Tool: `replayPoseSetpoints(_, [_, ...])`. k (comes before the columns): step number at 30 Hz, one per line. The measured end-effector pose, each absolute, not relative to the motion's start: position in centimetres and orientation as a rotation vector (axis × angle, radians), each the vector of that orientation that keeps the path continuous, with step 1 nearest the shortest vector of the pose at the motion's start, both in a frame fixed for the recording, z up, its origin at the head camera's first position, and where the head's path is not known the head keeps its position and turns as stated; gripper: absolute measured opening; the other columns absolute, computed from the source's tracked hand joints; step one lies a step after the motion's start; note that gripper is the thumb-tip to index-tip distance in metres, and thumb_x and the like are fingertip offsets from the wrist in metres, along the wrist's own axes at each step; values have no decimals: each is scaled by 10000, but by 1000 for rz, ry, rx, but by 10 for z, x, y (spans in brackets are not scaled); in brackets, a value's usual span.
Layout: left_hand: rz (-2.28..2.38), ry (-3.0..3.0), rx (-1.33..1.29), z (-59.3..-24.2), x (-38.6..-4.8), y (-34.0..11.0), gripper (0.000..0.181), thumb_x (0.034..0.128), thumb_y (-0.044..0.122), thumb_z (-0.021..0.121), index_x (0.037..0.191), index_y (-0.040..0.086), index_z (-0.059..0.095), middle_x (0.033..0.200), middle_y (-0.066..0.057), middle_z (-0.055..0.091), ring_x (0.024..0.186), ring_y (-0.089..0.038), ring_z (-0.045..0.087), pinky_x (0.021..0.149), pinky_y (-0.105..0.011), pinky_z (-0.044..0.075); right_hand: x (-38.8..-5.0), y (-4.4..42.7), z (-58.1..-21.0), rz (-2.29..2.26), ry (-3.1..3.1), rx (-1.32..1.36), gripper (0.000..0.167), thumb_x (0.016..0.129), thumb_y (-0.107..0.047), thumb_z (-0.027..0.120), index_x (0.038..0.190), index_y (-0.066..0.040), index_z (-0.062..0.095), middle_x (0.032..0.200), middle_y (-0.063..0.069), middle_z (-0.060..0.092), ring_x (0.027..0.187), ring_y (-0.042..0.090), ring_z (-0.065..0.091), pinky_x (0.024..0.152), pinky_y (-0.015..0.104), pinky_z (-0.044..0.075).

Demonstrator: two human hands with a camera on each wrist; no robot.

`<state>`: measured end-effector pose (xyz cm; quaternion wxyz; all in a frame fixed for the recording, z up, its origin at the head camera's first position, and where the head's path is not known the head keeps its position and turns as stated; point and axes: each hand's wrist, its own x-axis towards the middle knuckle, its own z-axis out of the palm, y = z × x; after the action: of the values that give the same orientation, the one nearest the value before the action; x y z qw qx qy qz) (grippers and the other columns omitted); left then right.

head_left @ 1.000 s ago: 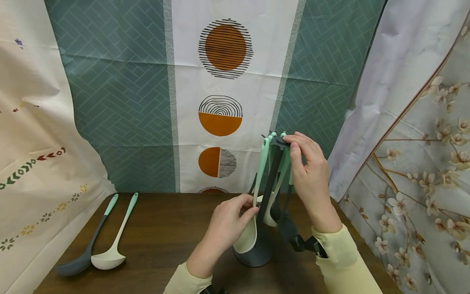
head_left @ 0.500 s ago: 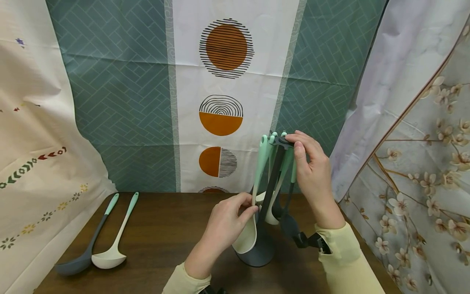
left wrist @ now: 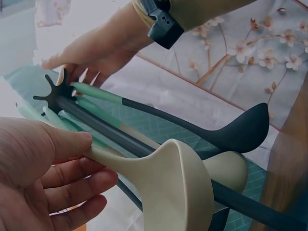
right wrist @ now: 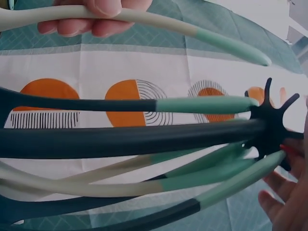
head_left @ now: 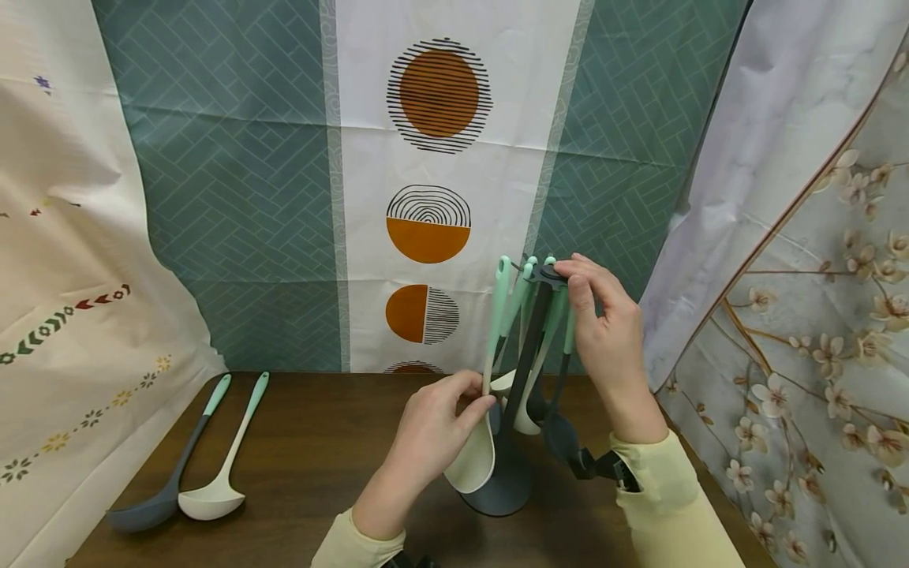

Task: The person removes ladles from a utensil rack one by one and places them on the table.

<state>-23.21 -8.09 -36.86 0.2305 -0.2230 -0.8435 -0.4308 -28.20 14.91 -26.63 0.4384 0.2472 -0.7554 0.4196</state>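
Note:
My left hand pinches a cream ladle with a mint-green handle by its neck, thumb against fingers. The handle's top stands apart from the hooks of the dark utensil stand, just to their left; the right wrist view shows that gap too. At the top of the stand, my right hand rests its fingers on the hooked head. Several dark and cream utensils with mint handles hang there, among them a dark ladle nearest my right wrist.
A dark ladle and a cream ladle lie side by side on the left of the brown wooden table. Patterned cloths hang behind and on both sides. The stand's round base sits on the table.
The cream ladle in my left hand has shifted slightly left, its handle top moving away from the stand's hooks and uncovering another handle behind. My right hand stays at the stand's top.

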Motion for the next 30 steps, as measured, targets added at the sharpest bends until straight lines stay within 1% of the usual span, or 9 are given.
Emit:
replayPoseSetpoints(3, [-1195,-2312,-611,-367,-231,-82,89,998,199,850,1022,226,769,924,157,737,763,-74,583,714,-311,496,-277,145,-264,994,-1898,580,434,1104,-428,679,1339,-78,783,1423,46,730,1490,185,541,1230,499,405])
replayPoseSetpoints(5, [-1199,-2304,-609,-367,-230,-83,91,996,196,851,1017,221,766,921,156,735,762,-74,583,712,-310,498,-274,141,-263,941,-1899,555,434,1073,-413,739,1327,-64,783,1426,56,728,1499,219,528,1235,536,384])
replayPoseSetpoints(7, [-1196,-2298,-607,-366,-229,-84,98,993,199,856,1018,221,763,919,154,734,764,-73,587,712,-309,502,-270,137,-262,887,-1885,527,393,1060,-364,774,1303,-56,790,1418,55,731,1485,252,535,1223,551,386])
replayPoseSetpoints(12, [-1177,-2287,-601,-366,-229,-85,119,981,187,868,1009,221,758,912,139,741,772,-74,603,719,-311,515,-265,126,-263,787,-1821,477,265,1085,-278,736,1242,-87,827,1294,43,787,1380,277,629,1136,544,481])
replayPoseSetpoints(15, [-1173,-2290,-603,-367,-229,-85,113,981,173,866,1000,214,762,904,132,740,772,-82,603,721,-314,516,-264,123,-263,768,-1791,465,233,1086,-253,712,1216,-114,847,1227,33,811,1334,273,669,1100,543,514])
replayPoseSetpoints(21, [-1155,-2330,-607,-369,-227,-85,125,991,176,854,979,231,743,883,155,709,746,-75,565,695,-304,485,-265,124,-264,765,-1777,469,227,1072,-238,710,1203,-125,857,1221,23,816,1300,274,690,1081,544,527])
replayPoseSetpoints(27, [-1134,-2348,-563,-371,-223,-91,115,986,187,860,1010,239,760,879,173,709,730,-70,544,683,-304,469,-267,127,-264,779,-1775,493,229,1072,-228,708,1207,-117,855,1240,23,812,1311,272,685,1089,546,526])
replayPoseSetpoints(30, [-1118,-2343,-542,-372,-222,-96,117,982,185,863,1000,240,761,876,174,715,728,-76,546,677,-314,460,-267,128,-263,798,-1776,507,231,1076,-225,701,1213,-117,852,1244,24,810,1328,266,675,1091,554,525])
